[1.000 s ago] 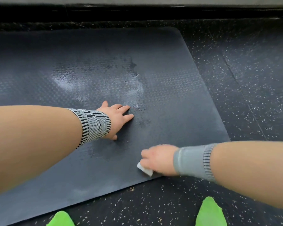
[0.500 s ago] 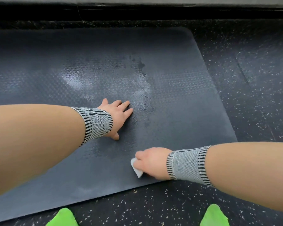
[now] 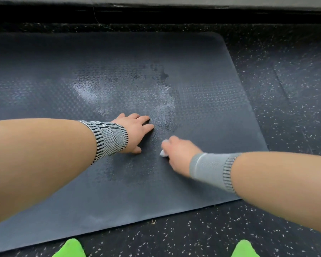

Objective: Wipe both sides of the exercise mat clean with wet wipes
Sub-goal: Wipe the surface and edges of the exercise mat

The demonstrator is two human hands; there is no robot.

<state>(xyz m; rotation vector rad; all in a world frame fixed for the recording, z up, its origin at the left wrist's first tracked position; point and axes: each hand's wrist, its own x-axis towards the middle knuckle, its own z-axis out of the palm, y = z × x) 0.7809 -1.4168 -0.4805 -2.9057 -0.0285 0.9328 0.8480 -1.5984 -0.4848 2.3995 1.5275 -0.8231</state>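
Speckled black rubber floor [image 3: 285, 86] is filling the scene, with a dark baseboard strip [image 3: 156, 15] running along the far edge. Dark grey exercise mat [image 3: 220, 108] is lying flat on the floor, taking up most of the left and centre, its right end with rounded corners showing, its near edge running at a slant. Wet, shiny patch [image 3: 122, 93] is showing on the textured middle of the mat, far of the hands.

Left hand [image 3: 135, 130] is lying flat on the mat at centre, fingers straight and slightly spread, palm pressing down. Striped grey wrist band [image 3: 109, 140] is sitting on the left wrist.

Right hand [image 3: 180, 151] is just right and near of the left one, close but apart, fingers curling round a white wet wipe [image 3: 163, 153] and pressing it to the mat. Only a small corner of the wipe is sticking out at the hand's left side. Right hand is blurry. Grey wrist band [image 3: 213, 169] is sitting on the right wrist.

Two bright green shoe tips [image 3: 70, 248] are poking in at the near edge, on the floor just off the mat, one left and one right [image 3: 246, 249].
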